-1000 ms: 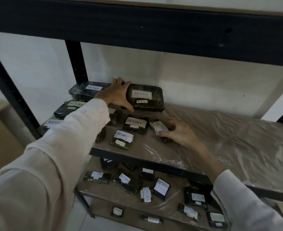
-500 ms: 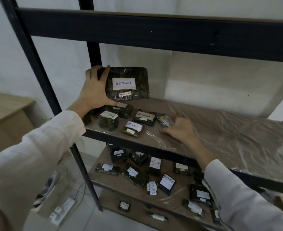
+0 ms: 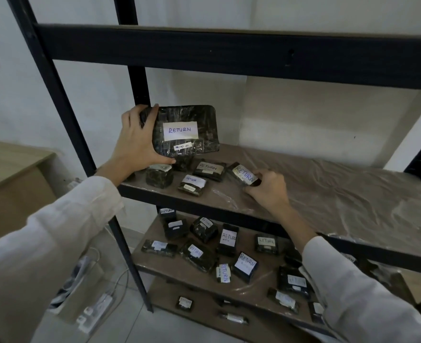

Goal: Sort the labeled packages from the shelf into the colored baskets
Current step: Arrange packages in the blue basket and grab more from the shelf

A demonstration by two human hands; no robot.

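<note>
My left hand (image 3: 136,142) grips the left end of a large dark wrapped package (image 3: 188,131) with a white RETURN label, tipped upright above the middle shelf (image 3: 328,194). My right hand (image 3: 266,190) curls round a small dark package (image 3: 244,176) labelled RETURN, lifting its near end off the plastic-covered shelf. Three more small labelled packages lie between the hands: one (image 3: 158,175) under the big package, one (image 3: 209,169) behind, one (image 3: 192,185) near the front edge. No colored basket is in view.
The lower shelf (image 3: 261,280) holds several small labelled packages, and the bottom shelf a few more. Black posts (image 3: 56,95) and a crossbeam (image 3: 229,50) frame the rack. A power strip with cables (image 3: 95,310) lies on the floor at left, beside a wooden table (image 3: 6,164).
My left hand has raised the large package from flat on the stack to upright. My right hand has closed round the small package and tipped it up. The view has shifted left.
</note>
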